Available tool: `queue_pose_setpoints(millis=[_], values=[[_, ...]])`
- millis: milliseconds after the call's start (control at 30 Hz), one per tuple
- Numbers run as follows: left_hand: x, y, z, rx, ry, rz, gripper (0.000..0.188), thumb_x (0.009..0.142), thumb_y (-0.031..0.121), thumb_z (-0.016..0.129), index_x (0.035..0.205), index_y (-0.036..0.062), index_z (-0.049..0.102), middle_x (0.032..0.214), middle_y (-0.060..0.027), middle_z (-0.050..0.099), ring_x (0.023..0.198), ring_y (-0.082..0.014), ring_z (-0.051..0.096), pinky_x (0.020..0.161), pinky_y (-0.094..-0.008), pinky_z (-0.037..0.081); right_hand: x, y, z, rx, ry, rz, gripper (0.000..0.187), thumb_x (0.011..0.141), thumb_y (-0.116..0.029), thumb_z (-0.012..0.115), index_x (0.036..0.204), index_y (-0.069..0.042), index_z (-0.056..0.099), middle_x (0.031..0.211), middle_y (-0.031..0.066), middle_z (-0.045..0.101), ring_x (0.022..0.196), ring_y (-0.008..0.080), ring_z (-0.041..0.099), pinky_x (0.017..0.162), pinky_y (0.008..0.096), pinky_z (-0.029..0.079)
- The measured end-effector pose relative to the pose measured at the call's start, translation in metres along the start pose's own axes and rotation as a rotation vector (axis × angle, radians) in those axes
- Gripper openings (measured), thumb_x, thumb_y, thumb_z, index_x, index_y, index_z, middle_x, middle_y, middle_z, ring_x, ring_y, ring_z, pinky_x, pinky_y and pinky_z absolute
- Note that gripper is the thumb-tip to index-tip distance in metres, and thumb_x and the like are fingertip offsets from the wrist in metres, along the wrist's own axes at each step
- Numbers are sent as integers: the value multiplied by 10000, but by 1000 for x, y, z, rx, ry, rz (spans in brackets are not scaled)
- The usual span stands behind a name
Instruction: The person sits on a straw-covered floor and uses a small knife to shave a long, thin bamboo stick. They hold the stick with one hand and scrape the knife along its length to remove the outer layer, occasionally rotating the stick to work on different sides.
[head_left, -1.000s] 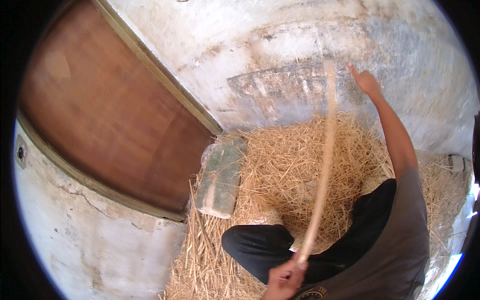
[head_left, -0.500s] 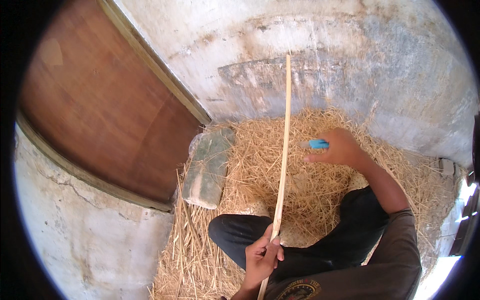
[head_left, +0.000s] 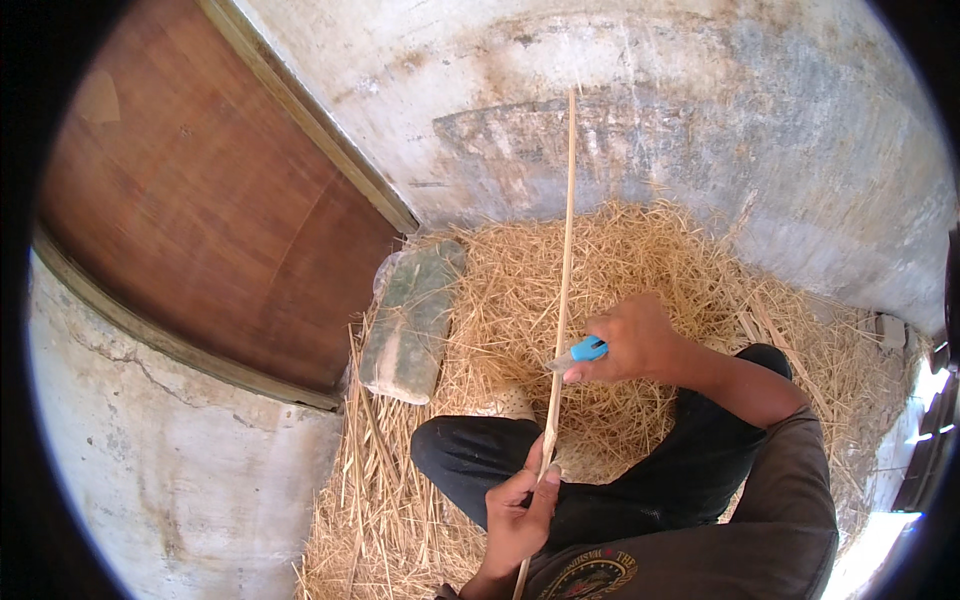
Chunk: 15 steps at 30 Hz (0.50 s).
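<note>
A long, thin, pale strip, wooden or bamboo by its look (head_left: 567,240), runs upward from my lap toward the wall. My left hand (head_left: 522,502) is closed around its lower part, the thumb pressed on it. In my right hand (head_left: 630,338) is a utility knife with a blue handle (head_left: 588,349). Its blade lies against the strip, a good way above my left hand. My right fingers are wrapped round the handle and hide much of it.
Straw-like shavings (head_left: 520,290) cover the floor around my crossed legs (head_left: 650,500). A greenish stone block (head_left: 410,320) lies on the left, near a brown wooden door panel (head_left: 220,220). Ahead stands a stained plaster wall (head_left: 680,130); loose strips lie at lower left.
My right hand has come left and down with the knife, bringing the blade from clear of the strip onto it. The left hand keeps its grip; the strip has turned slightly.
</note>
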<state>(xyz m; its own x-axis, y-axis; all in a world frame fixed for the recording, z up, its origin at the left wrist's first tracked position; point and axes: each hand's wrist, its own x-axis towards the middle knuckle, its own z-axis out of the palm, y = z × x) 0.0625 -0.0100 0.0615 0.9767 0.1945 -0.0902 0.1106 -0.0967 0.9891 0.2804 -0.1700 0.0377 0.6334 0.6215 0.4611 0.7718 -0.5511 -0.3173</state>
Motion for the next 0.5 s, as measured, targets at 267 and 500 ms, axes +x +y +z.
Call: queue_pose_setpoints(millis=[267,500], values=[[-3,-2,4,-105,-28,-5,369,936,43,554,1299,-10,520,688,63,518,603,13,358,512,-154,275,2,21,-1,-41,0,92,686,731,-763,540,528,-108,555,412,56,428,361,245,460,375,373,355],[-5,-5,4,9,-68,62,220,918,-13,542,1116,-96,592,1333,-184,513,930,-27,493,773,-181,419,15,37,3,-23,19,229,687,731,-755,546,507,-105,530,411,74,438,368,264,472,391,384,366]])
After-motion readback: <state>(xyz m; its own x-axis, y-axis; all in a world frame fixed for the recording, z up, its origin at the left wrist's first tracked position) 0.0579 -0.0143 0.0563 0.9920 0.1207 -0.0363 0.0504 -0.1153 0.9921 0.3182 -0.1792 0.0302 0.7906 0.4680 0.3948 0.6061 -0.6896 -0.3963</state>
